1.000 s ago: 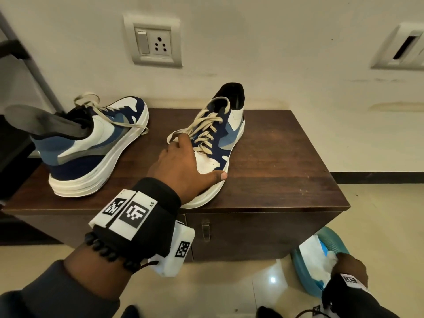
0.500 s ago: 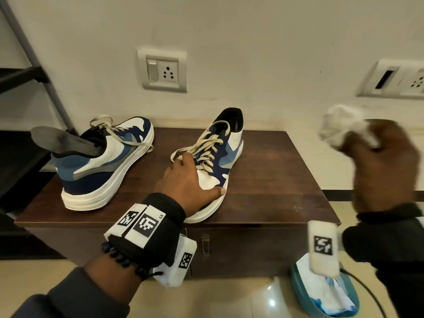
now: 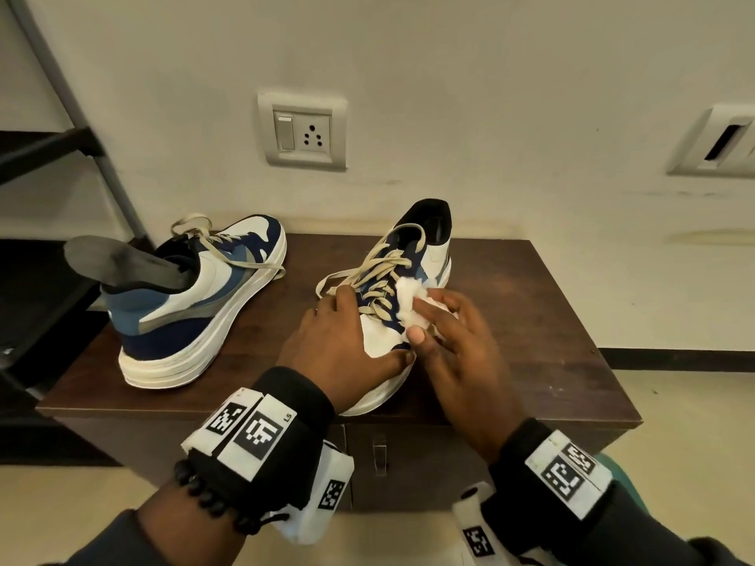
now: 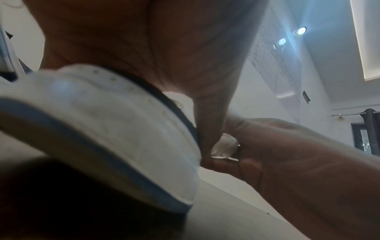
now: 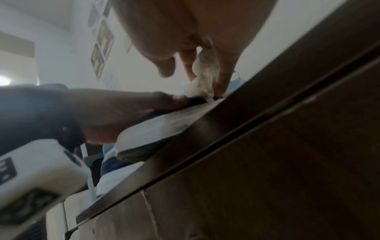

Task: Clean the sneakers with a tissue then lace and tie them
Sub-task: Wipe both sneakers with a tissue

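Note:
Two blue-and-white sneakers stand on a dark wooden cabinet (image 3: 551, 320). The left sneaker (image 3: 212, 304) has a grey insole (image 3: 122, 259) sticking out of its heel. The right sneaker (image 3: 433, 247) (image 4: 102, 121) (image 5: 154, 129) points its toe at me, with beige laces loosely threaded. My left hand (image 3: 347, 341) (image 5: 123, 110) grips its toe, thumb on one side and fingers on the other. My right hand (image 3: 453, 337) (image 4: 287, 154) pinches a crumpled white tissue (image 3: 408, 306) (image 4: 224, 146) (image 5: 203, 78) and presses it against the shoe's upper beside the laces.
A switch and socket plate (image 3: 304, 134) sits on the wall behind, with another wall plate (image 3: 723, 145) at far right. A dark metal rack (image 3: 81, 128) stands to the left. The cabinet front carries a metal handle (image 3: 379, 455). A teal container edge (image 3: 613, 471) shows by my right wrist.
My right hand rose from the tissue container on the floor with a tissue, then came down onto the right sneaker. My left hand stayed on the toe.

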Motion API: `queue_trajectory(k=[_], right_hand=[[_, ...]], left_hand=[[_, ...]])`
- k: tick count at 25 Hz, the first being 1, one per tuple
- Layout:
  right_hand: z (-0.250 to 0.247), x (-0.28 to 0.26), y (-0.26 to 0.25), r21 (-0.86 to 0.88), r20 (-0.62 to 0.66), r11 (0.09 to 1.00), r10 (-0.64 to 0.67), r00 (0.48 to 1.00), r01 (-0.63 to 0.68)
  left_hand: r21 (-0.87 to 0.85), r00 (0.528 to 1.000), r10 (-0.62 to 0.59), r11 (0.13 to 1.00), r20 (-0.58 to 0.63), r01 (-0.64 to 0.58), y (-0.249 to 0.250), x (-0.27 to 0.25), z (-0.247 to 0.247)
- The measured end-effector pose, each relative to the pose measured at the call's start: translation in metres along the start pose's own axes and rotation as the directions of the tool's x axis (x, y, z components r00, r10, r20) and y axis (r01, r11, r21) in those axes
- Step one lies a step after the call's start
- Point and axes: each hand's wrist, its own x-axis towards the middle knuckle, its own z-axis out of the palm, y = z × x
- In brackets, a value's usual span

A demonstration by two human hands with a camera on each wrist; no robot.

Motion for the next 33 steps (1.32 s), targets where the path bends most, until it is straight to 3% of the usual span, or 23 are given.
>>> queue_trajectory(k=[2, 4, 7, 10, 11, 13, 16, 18, 20, 22, 27, 30, 33], right_hand=[[0.004, 0.001, 0.006, -0.124, -0.087, 0.988, -0.104, 0.991, 0.093], [0.007, 0.008, 0.003, -0.171, -0.140, 0.981, -0.118, 0.983, 0.093], [0.007, 0.018, -0.006, -0.196, -0.121, 0.977, -0.109, 0.987, 0.084], [0.009, 0.017, 0.000, -0.310, -0.120, 0.922, -0.279, 0.953, 0.231], [0.010, 0.014, 0.005, -0.300, -0.149, 0.927, -0.280, 0.948, 0.227], [0.008, 0.006, 0.014, -0.244, -0.167, 0.962, -0.167, 0.972, 0.123], [0.000, 0.007, 0.017, -0.217, -0.047, 0.966, 0.131, 0.990, -0.138], [-0.005, 0.015, 0.013, -0.033, -0.128, 0.978, 0.200, 0.971, -0.205], [-0.005, 0.022, 0.004, 0.069, -0.263, 0.990, 0.135, 0.955, -0.121], [0.004, 0.020, -0.004, -0.063, -0.268, 0.997, 0.036, 0.963, -0.054], [0.011, 0.004, 0.004, -0.233, -0.086, 0.935, 0.256, 0.963, -0.269], [0.006, 0.012, 0.012, -0.143, -0.129, 0.948, 0.266, 0.955, -0.284], [0.009, 0.020, 0.011, -0.391, 0.018, 0.907, 0.175, 0.984, -0.154]], left_hand=[[0.017, 1.000, -0.004, 1.000, -0.011, 0.004, 0.003, 0.000, 0.002], [0.014, 1.000, -0.011, 1.000, -0.011, 0.011, 0.004, -0.001, 0.002], [-0.022, 1.000, -0.024, 0.999, 0.007, 0.025, 0.003, -0.001, 0.000], [-0.033, 0.999, -0.034, 0.999, -0.002, 0.034, 0.002, 0.000, -0.001], [-0.032, 0.999, -0.035, 0.999, -0.012, 0.035, 0.002, 0.000, -0.001], [-0.018, 0.999, -0.037, 0.999, -0.019, 0.036, 0.003, 0.001, -0.001], [-0.024, 0.999, -0.038, 0.999, -0.022, 0.038, 0.000, 0.001, -0.003], [-0.031, 0.999, -0.029, 0.999, -0.023, 0.028, -0.003, 0.001, -0.005], [-0.011, 1.000, -0.024, 1.000, -0.020, 0.024, -0.004, 0.000, -0.005], [0.021, 0.999, -0.024, 0.999, -0.024, 0.024, -0.002, 0.000, -0.003], [0.119, 0.999, -0.039, 0.992, -0.026, 0.041, 0.007, -0.002, -0.006], [0.111, 0.999, -0.039, 0.993, -0.011, 0.040, 0.004, 0.000, -0.009], [0.031, 0.999, -0.042, 0.999, 0.026, 0.041, -0.004, 0.003, -0.016]])
